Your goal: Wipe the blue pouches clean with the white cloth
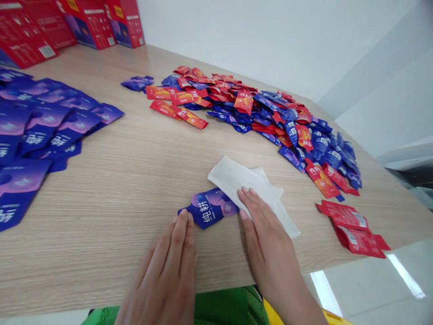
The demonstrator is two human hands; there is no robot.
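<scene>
A blue and purple packet point(209, 210) with white characters lies on the wooden table point(111, 189) near its front edge. My left hand point(169, 271) lies flat, fingers together, its fingertips touching the packet's near left corner. My right hand point(267, 239) is stretched out flat on a white tissue point(237, 178) that covers the packet's right end, fingers pressing it down. Neither hand grips anything.
A large heap of red and blue sachets point(270, 117) spreads across the far right of the table. Two red sachets point(352, 228) lie near the right edge. Blue packets point(43, 126) cover the left side. Red boxes point(91, 22) stand at the back left.
</scene>
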